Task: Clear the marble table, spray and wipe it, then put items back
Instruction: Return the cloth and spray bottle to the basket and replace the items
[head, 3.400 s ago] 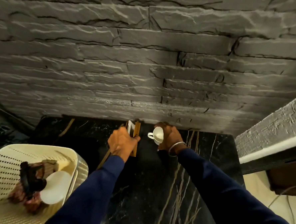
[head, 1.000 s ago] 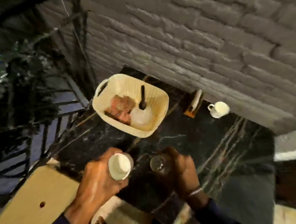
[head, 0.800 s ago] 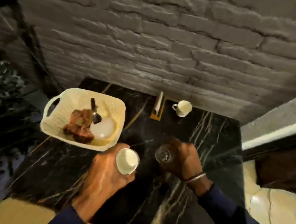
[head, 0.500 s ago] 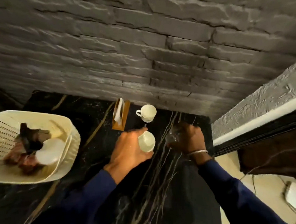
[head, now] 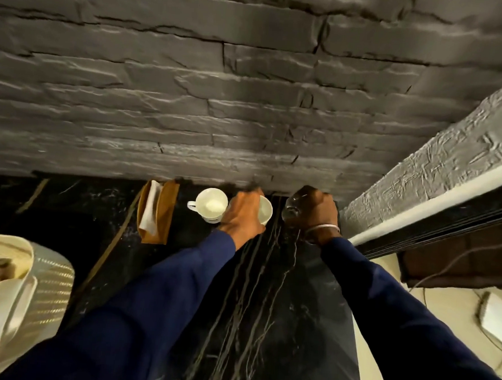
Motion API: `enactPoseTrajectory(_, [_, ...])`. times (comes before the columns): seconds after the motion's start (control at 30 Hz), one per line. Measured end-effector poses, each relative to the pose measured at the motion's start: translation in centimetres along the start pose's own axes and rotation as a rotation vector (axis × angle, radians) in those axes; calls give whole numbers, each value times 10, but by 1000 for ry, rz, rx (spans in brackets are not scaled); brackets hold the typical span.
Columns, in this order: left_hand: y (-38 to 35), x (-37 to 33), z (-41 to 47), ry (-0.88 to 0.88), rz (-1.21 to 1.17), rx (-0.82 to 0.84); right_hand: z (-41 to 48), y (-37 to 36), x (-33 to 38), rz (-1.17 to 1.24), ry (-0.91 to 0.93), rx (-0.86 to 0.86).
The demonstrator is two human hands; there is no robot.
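Observation:
The black marble table [head: 265, 323] runs up to a grey stone wall. At its far edge my left hand [head: 242, 215] grips a white cup [head: 265, 210] and holds it down beside a second white cup [head: 210, 205] that stands by the wall. Just to the right, my right hand [head: 316, 214] is closed around a clear glass [head: 292, 211], close to the wall. A wooden napkin holder [head: 156, 210] with white napkins stands left of the cups.
A cream plastic basket [head: 44, 283] sits at the table's left front, holding a white plate and a brownish cloth. The stone wall [head: 220, 99] bounds the far edge. A textured grey ledge [head: 436, 160] and a dark cabinet stand to the right, above pale floor with cables.
Both hands have carried the white cup and the glass from the table's near side to its far edge. The cup is now beside the standing cup and the glass is near the wall.

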State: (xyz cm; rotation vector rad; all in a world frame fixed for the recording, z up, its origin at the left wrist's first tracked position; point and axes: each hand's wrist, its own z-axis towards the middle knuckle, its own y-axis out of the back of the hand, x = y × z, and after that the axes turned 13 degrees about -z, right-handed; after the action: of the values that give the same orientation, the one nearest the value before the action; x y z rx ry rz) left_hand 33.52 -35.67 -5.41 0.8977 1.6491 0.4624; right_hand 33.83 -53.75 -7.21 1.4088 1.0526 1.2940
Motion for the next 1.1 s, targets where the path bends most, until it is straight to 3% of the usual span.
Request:
enactPoseTrajectory(0.57, [-8, -14, 3, 41, 92, 42, -11, -13, -4, 29, -65, 16])
enactPoseTrajectory(0.73, [-6, -18, -3, -1, 213, 48, -16, -7, -10, 9, -5, 121])
enactPoseTrajectory(0.93, [10, -24, -43, -282, 107, -185, -61, 22, 1, 45, 9, -288])
enactPoseTrajectory(1.1, [53, -6, -89, -444, 32, -347, -92, 58, 60, 120, 70, -331])
